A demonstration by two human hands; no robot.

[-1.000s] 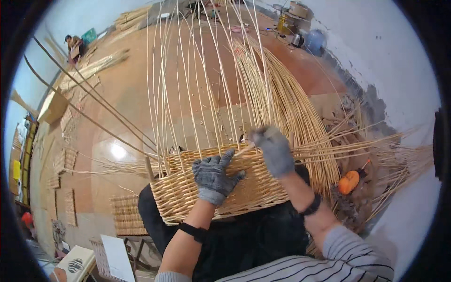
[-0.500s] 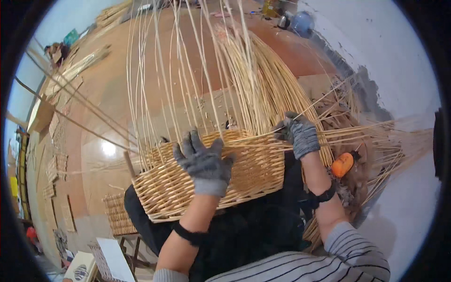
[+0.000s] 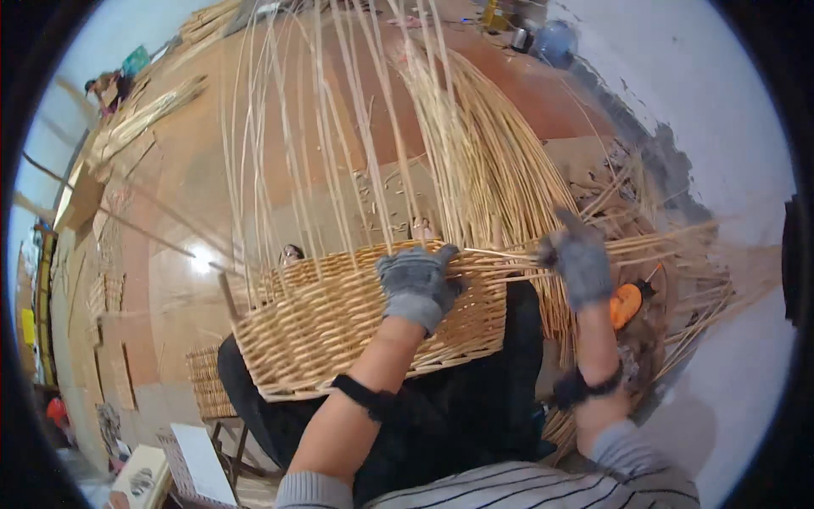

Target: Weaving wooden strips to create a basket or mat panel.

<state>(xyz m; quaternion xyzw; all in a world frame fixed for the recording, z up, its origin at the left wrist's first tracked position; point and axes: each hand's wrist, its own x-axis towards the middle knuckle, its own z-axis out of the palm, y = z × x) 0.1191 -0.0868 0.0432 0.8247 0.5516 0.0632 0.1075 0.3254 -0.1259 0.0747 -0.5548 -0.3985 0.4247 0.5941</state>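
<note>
A half-woven wicker basket (image 3: 322, 331) lies across my dark-clothed lap, its tall upright rods (image 3: 322, 153) rising from the rim. My left hand (image 3: 417, 282), in a grey glove, has its fingers bent over the rim, the thumb side against the weaving rods. From there a bunch of long weaving rods (image 3: 509, 261) runs out to the right. My right hand (image 3: 583, 265), gloved as well, is at that bunch, beyond the basket's right end. Motion blurs its fingers, so whether they grip a rod does not show.
Behind the basket's right side, a large sheaf of loose rods (image 3: 500, 153) spreads over the floor. An orange tool (image 3: 626, 305) lies to the right, near a white wall (image 3: 678, 76). A smaller woven panel (image 3: 210, 382) stands at left, beside a white board (image 3: 202, 462).
My left hand has slid right along the basket, from spread fingers to fingers bent over the rim. My right hand has moved right, away from the basket. The upright rods sway slightly.
</note>
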